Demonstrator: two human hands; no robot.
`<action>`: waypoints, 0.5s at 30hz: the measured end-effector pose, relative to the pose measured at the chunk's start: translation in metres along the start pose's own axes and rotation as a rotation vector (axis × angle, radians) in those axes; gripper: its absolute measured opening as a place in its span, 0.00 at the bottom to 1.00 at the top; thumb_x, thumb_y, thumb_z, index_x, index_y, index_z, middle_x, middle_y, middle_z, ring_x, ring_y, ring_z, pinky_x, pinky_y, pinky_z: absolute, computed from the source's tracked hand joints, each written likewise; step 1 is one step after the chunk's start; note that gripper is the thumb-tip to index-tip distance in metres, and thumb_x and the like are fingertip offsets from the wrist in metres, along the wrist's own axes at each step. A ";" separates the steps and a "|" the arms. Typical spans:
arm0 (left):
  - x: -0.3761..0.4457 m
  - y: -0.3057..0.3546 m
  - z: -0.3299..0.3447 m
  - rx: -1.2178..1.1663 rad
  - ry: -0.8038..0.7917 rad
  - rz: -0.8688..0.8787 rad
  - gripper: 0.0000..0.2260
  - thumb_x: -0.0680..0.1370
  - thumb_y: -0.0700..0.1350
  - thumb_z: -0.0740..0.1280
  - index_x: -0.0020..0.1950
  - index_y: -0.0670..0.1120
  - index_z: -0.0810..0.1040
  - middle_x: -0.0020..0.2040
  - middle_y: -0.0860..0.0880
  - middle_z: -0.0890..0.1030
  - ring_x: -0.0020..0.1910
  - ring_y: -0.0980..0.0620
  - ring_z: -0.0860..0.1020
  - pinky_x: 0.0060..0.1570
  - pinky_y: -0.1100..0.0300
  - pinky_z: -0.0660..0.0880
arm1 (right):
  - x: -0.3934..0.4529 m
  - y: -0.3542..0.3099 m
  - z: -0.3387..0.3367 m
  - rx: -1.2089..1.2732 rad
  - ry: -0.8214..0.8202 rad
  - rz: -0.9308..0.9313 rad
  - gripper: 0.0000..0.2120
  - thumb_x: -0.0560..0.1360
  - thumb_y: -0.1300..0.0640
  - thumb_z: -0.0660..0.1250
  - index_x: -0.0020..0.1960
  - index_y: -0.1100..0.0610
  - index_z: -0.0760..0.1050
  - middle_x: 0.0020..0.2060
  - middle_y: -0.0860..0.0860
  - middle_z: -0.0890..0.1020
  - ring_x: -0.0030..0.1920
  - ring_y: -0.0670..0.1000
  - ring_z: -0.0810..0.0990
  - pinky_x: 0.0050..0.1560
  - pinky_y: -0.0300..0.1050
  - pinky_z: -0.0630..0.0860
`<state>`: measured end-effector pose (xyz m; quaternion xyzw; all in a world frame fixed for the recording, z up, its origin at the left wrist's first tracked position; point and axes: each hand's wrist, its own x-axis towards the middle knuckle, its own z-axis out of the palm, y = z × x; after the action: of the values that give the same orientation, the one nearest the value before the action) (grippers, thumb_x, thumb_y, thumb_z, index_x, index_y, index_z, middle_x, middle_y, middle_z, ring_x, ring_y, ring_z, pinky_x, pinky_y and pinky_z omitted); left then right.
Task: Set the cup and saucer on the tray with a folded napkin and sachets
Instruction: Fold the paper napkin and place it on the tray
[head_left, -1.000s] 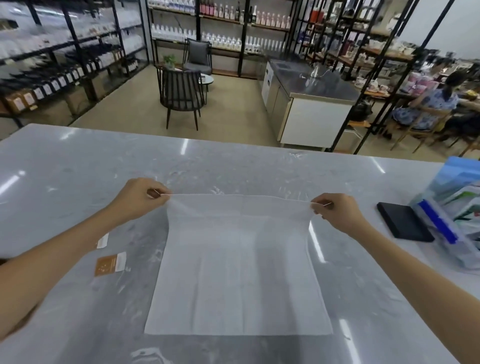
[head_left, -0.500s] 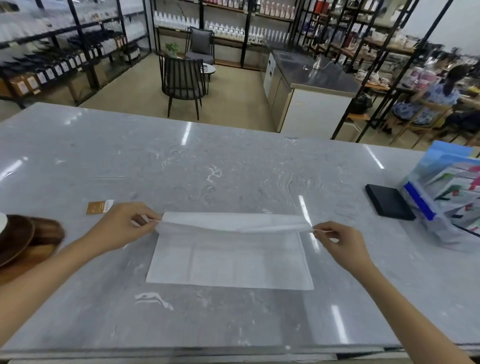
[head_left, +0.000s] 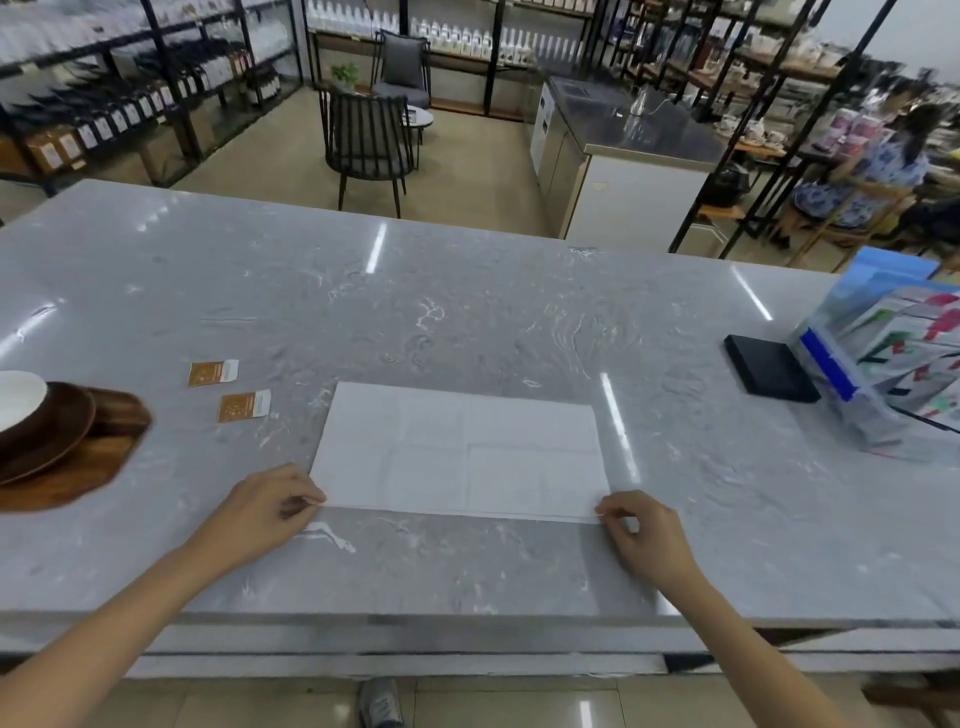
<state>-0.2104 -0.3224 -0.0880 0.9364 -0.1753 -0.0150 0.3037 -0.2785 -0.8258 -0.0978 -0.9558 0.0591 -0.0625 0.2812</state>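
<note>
Fingers of left hand (head_left: 270, 506) and right hand (head_left: 641, 535) pinch napkin (head_left: 460, 452) near corners; one fold made, sachets (head_left: 228, 389) off tray (head_left: 78, 467), cup unplaced

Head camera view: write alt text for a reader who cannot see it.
Two bare hands, left hand and right hand, pinch the near corners of a white napkin folded flat on a grey marble counter. Two orange sachets lie to its left, beside a wooden tray carrying a brown saucer.
</note>
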 end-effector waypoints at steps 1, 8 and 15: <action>-0.001 0.000 0.001 0.022 0.000 0.008 0.08 0.73 0.37 0.75 0.47 0.50 0.87 0.44 0.57 0.82 0.39 0.61 0.82 0.43 0.64 0.79 | 0.000 0.000 0.000 -0.008 0.006 -0.012 0.09 0.74 0.66 0.74 0.48 0.52 0.85 0.46 0.45 0.84 0.45 0.45 0.84 0.50 0.19 0.70; -0.001 0.001 0.009 0.150 0.047 0.044 0.08 0.71 0.36 0.77 0.45 0.49 0.87 0.42 0.59 0.80 0.37 0.61 0.77 0.40 0.71 0.70 | -0.007 -0.001 0.005 -0.044 0.098 -0.035 0.08 0.75 0.67 0.71 0.50 0.57 0.84 0.49 0.51 0.86 0.46 0.50 0.83 0.50 0.38 0.74; -0.004 0.010 0.010 0.201 0.093 0.097 0.07 0.71 0.33 0.76 0.45 0.43 0.87 0.43 0.51 0.83 0.39 0.50 0.82 0.39 0.55 0.81 | -0.021 -0.003 0.012 -0.131 0.166 -0.061 0.05 0.77 0.67 0.70 0.50 0.59 0.81 0.47 0.53 0.84 0.39 0.52 0.81 0.39 0.41 0.72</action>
<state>-0.2183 -0.3344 -0.0912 0.9523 -0.2065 0.0609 0.2164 -0.2971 -0.8137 -0.1073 -0.9651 0.0569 -0.1459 0.2101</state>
